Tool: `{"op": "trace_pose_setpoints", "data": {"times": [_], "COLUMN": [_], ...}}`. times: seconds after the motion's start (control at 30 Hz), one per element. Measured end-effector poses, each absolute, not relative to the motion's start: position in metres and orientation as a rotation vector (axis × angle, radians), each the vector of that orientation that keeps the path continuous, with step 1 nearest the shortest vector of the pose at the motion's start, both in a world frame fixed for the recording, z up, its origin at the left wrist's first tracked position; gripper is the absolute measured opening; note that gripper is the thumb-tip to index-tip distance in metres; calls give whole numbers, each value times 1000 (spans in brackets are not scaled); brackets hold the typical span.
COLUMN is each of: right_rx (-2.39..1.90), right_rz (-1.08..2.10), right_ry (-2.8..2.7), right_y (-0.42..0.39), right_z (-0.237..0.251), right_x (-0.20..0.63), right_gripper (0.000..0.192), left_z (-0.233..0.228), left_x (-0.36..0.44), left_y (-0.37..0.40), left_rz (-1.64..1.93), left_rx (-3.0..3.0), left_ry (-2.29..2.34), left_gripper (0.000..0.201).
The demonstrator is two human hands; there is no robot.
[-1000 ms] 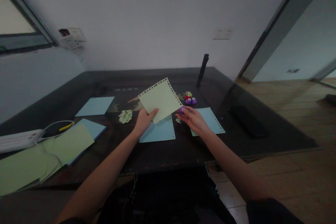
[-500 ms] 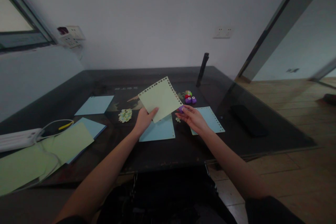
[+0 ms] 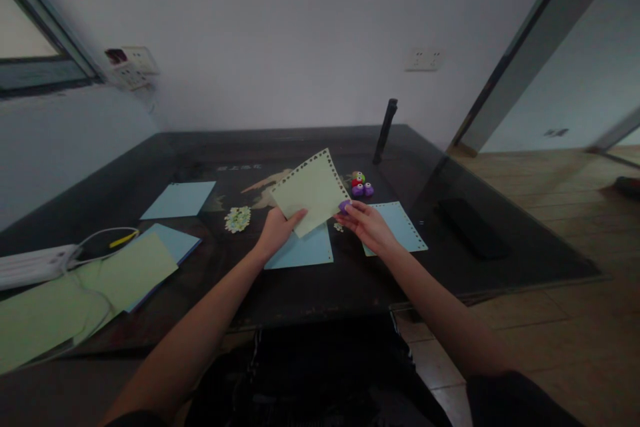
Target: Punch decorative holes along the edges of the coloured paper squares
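**Green sheet held up at a purple punch**

Head view: the left hand [image 3: 274,232] pinches the lower corner of a pale green paper sheet with punched edges [image 3: 310,190], lifted and tilted above the dark glass-topped table [image 3: 300,293]. The right hand [image 3: 367,225] closes its fingers around a small purple paper punch [image 3: 345,205] at the sheet's right edge. A light blue sheet [image 3: 305,250] lies beneath.
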State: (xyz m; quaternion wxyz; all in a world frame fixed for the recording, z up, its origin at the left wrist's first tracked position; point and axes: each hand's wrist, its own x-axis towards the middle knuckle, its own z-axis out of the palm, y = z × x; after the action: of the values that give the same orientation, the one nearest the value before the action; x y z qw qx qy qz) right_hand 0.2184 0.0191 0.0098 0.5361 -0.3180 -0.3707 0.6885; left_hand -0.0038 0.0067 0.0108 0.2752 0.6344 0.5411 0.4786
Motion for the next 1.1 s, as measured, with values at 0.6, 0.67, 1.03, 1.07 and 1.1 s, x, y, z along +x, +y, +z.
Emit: {"op": "trace_pose_setpoints", "data": {"times": [0.6, 0.67, 1.03, 1.07, 1.1], "right_rx": [-849, -813, -806, -802, -800], "right_rz": [1505, 1506, 1492, 1490, 1489], "right_ry": [-887, -866, -876, -875, -875], "right_y": [22, 22, 22, 22, 23], "right_z": [6, 6, 4, 4, 4], "right_x": [219, 218, 219, 219, 218], "right_gripper": [30, 30, 28, 28, 28], "left_z": [5, 6, 5, 5, 5], "left_x": [-2, -2, -2, -2, -2], "left_y": [8, 8, 8, 8, 8], "left_rz": [1272, 1256, 1237, 1237, 1237], "left_rx": [1737, 1743, 1745, 1748, 1750], "left_ry": [1396, 1402, 1392, 1392, 1393], "left_gripper": [44, 43, 42, 42, 41]}}
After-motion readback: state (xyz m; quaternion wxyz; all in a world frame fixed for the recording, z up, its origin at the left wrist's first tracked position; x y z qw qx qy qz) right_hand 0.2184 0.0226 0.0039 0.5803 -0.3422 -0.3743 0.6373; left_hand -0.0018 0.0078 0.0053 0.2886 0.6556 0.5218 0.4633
